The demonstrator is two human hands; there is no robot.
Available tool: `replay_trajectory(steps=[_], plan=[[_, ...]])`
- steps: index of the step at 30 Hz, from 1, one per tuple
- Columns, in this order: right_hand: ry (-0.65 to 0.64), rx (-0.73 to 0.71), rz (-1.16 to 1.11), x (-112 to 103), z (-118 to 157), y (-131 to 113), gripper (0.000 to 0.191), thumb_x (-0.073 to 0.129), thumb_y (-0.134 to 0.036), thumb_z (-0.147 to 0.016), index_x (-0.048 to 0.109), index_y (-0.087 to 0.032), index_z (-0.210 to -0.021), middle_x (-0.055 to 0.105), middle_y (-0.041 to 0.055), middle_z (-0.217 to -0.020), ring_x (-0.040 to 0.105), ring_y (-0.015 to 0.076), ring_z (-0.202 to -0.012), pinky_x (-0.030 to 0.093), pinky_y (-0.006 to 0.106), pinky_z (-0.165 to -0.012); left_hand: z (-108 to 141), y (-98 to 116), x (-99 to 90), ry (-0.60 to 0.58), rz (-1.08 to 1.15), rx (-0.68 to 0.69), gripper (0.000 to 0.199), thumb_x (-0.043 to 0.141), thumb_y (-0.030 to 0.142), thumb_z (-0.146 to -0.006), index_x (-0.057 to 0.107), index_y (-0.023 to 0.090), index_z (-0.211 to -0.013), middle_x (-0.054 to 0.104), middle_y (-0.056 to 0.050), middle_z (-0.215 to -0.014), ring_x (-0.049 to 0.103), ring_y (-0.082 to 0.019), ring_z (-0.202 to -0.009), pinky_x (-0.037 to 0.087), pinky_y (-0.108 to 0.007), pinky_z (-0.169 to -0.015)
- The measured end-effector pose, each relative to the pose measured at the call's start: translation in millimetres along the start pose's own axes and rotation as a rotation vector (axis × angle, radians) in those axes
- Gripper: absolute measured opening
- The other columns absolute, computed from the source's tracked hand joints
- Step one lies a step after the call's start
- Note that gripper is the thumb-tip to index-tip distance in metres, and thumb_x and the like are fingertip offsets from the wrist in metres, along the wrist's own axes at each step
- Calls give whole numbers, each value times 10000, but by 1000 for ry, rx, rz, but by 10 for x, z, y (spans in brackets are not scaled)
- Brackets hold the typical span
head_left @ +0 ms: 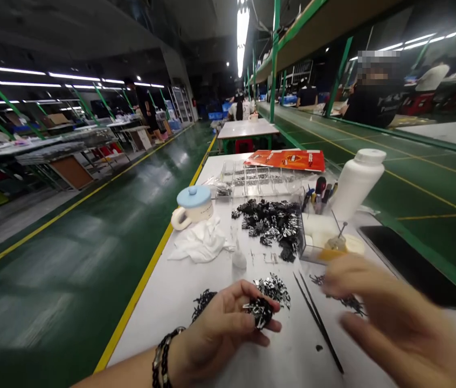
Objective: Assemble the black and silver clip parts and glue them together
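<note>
My left hand [232, 318], with dark beaded bracelets at the wrist, holds a small round cluster of shiny black parts [259, 312] between thumb and fingers. Blurred by motion, my right hand [398, 318] is over the right side of the table, thumb and fingers apart, with nothing visible between them. Beneath and beside it lie small dark pieces [351, 304]. Black tweezers [319, 320] rest on the white table between the hands. Behind my left hand are a pile of small silvery-black pieces [274, 288] and a darker pile [202, 303]. One tiny black piece [319, 348] lies near the tweezers.
A large heap of black parts [270, 221] sits mid-table. Around it are a blue-lidded mug [194, 205], crumpled white tissue [201, 242], a small clear bottle [239, 256], a white bottle [359, 180], a clear tool box [312, 250] and a dark flat slab [418, 264]. People sit farther off.
</note>
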State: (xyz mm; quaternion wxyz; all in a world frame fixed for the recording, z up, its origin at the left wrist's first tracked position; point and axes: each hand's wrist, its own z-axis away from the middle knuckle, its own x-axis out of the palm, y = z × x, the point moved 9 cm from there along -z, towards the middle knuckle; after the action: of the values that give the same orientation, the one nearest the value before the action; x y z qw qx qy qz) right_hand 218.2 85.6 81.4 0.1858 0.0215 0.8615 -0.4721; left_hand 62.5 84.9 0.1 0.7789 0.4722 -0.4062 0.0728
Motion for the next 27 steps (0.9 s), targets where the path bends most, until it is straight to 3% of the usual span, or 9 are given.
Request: replay_trajectory(steps=[3,5,11,16,23,27], plan=[[-239,26,-87,355,-96,118,298,617,-214,-814,526,-334,-1072,541,7,-971,501,161,-921,421,303,-811,-11,13,-18,-9,-30,19,299,761,167,-666,612,163,-924,599,-78,-1147,612,-169,-992,487,-242,-808],[-320,78,-185,501,-101,180,293,646,-239,-797,535,-321,-1056,532,-4,-971,499,143,-923,408,283,-821,-18,21,-16,-18,-68,37,295,776,191,-656,637,185,-916,553,-51,-1219,555,-162,-1079,442,-260,-906],[-322,204,-363,611,-57,260,274,688,-233,-772,560,-289,-1009,564,-15,-965,520,117,-930,407,244,-840,-20,-7,16,-51,-152,36,301,801,197,-624,683,243,-897,471,12,-1258,516,-136,-1079,410,-242,-928],[-298,330,-536,673,1,387,214,690,-207,-765,590,-248,-950,607,6,-952,559,145,-938,432,289,-869,-19,-22,-18,-51,-225,54,300,798,212,-639,685,274,-911,441,8,-1221,517,-133,-1072,418,-253,-931],[-276,456,-699,764,55,508,211,720,-183,-732,615,-235,-908,631,5,-952,582,123,-933,458,268,-857,29,161,-36,-13,-590,277,285,753,316,-697,670,305,-969,476,-35,-1163,417,-223,-1221,345,-420,-1056],[-267,498,-786,802,61,568,202,731,-191,-720,620,-211,-888,638,18,-940,592,125,-918,478,261,-826,113,302,9,36,-923,417,370,716,346,-731,601,272,-1075,488,-67,-1151,443,-238,-1186,345,-456,-1059]])
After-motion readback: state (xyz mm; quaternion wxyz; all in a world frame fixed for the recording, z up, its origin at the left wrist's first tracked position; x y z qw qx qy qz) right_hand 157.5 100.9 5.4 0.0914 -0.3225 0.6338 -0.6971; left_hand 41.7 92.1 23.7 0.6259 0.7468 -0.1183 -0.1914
